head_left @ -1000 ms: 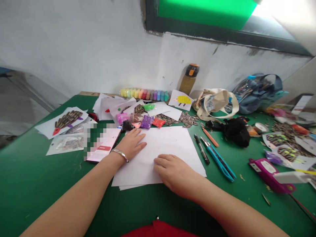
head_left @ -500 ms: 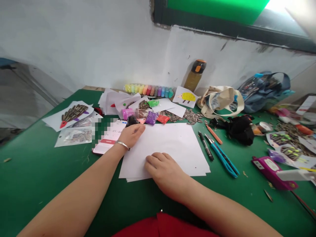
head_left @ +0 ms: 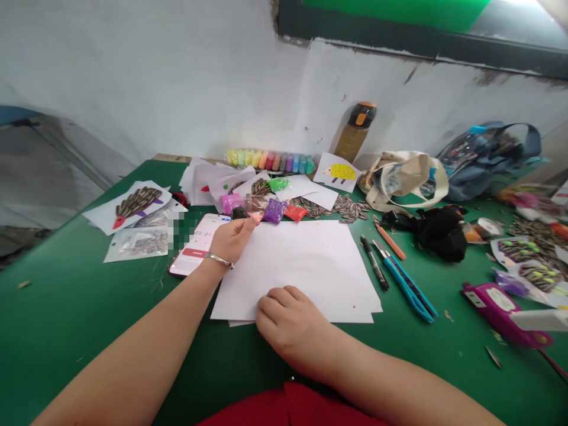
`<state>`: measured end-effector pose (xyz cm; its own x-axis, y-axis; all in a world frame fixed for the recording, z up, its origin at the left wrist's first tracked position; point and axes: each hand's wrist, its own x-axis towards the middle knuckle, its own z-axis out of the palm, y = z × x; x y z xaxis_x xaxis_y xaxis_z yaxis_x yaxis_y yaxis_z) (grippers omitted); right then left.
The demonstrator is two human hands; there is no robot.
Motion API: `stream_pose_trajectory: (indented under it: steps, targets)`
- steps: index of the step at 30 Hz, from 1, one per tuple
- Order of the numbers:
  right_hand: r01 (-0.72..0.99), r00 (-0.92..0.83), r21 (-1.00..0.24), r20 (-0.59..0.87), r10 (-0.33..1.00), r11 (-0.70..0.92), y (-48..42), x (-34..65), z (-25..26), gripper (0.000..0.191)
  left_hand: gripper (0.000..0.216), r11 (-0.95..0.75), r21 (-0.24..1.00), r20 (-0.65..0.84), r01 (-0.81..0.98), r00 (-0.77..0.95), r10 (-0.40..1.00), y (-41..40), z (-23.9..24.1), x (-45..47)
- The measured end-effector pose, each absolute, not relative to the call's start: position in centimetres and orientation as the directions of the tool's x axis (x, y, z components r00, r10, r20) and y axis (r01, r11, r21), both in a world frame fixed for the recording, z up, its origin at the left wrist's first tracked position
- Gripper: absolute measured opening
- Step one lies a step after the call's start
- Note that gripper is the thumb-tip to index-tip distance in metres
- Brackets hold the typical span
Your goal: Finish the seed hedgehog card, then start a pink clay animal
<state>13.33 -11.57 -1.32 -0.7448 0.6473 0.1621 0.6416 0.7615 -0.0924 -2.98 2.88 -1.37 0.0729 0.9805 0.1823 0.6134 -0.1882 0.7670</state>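
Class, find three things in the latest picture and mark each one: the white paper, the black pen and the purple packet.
White paper (head_left: pixel 306 254): head view, bare middle of the top sheet.
Black pen (head_left: pixel 375 263): head view, middle of the barrel.
Purple packet (head_left: pixel 274 211): head view, middle of its front.

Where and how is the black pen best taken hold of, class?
Take the black pen by the middle of its slim barrel, probably from above, pinching across its length: it lies flat, with the white paper close on one side and the blue tool on the other.
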Motion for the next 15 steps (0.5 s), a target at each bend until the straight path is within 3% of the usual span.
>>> stream_pose_trajectory:
  steps: [8, 15]
  targets:
    - [0.702, -0.678, -0.199, 0.107, 0.727, 0.684, -11.0, 14.4, -0.9, 0.008, 0.046, -0.253, 0.731, 0.235, 0.634, 0.115, 0.965, 2.6, -0.4, -3.3]
    - [0.667, -0.729, -0.105, 0.116, 0.675, 0.738, -11.1, 14.1, -0.8, 0.007, 0.045, -0.257, 0.708, 0.246, 0.658, 0.112, 0.963, 2.8, -0.4, -3.6]
